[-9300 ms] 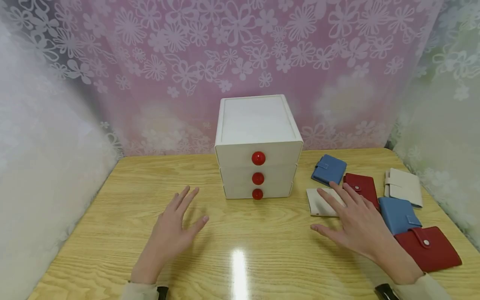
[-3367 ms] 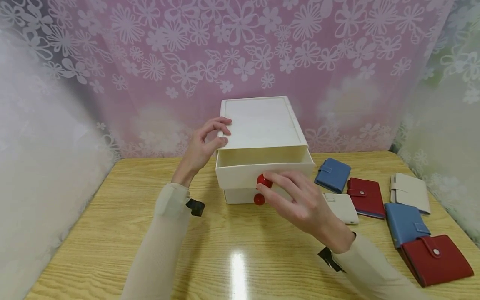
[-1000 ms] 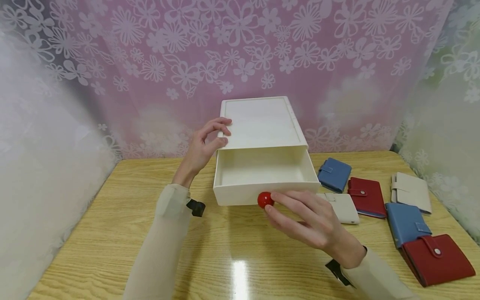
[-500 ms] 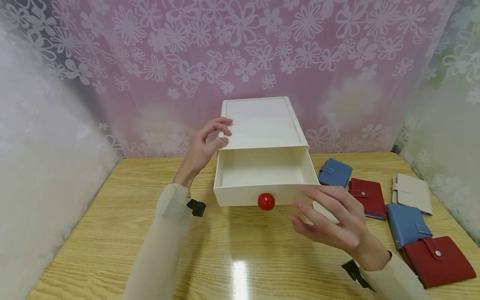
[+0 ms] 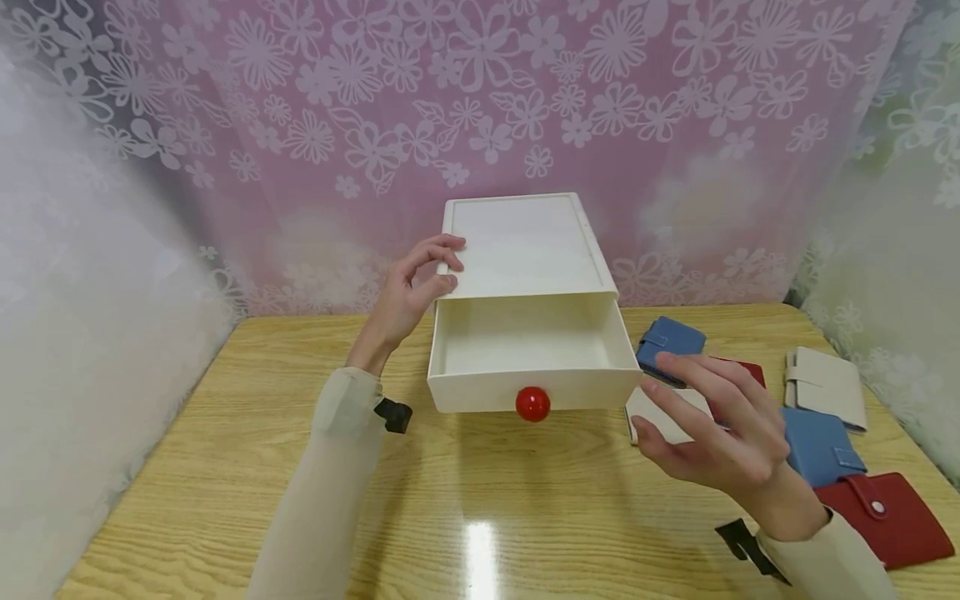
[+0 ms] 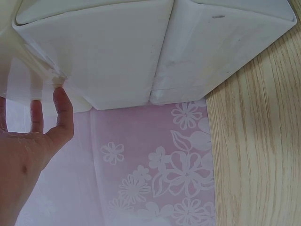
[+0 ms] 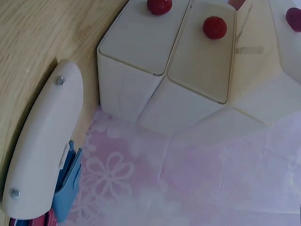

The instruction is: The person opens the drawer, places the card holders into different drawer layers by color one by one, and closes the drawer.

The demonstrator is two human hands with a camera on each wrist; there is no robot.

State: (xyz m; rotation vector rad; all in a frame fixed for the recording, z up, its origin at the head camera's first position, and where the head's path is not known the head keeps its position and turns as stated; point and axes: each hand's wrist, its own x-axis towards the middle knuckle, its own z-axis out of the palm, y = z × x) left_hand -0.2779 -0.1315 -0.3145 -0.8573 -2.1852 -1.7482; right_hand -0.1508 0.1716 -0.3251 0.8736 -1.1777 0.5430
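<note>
A white three-drawer box (image 5: 521, 242) stands at the table's back, its top drawer (image 5: 532, 392) pulled out and bare inside. The drawer carries a round red knob (image 5: 532, 404). My left hand (image 5: 401, 304) rests on the box's upper left edge, fingertips on the top panel; the left wrist view shows a fingertip against the white wall (image 6: 103, 52). My right hand (image 5: 723, 425) is spread beside the drawer's right front corner, holding nothing. Beneath its fingers lies a cream wallet (image 5: 660, 412), seen edge-on with metal snaps in the right wrist view (image 7: 44, 146).
Several more wallets lie on the right of the wooden table (image 5: 300, 467): a blue one (image 5: 671, 337), a mostly hidden red one (image 5: 752, 372), a cream one (image 5: 828, 387), another blue one (image 5: 821, 446) and a larger red one (image 5: 896, 517). A flowered curtain (image 5: 487, 100) hangs behind.
My right hand pulled the top drawer out by its knob, let go, and moved right over the cream wallet. My left hand came to the box's edge earlier and stays there.
</note>
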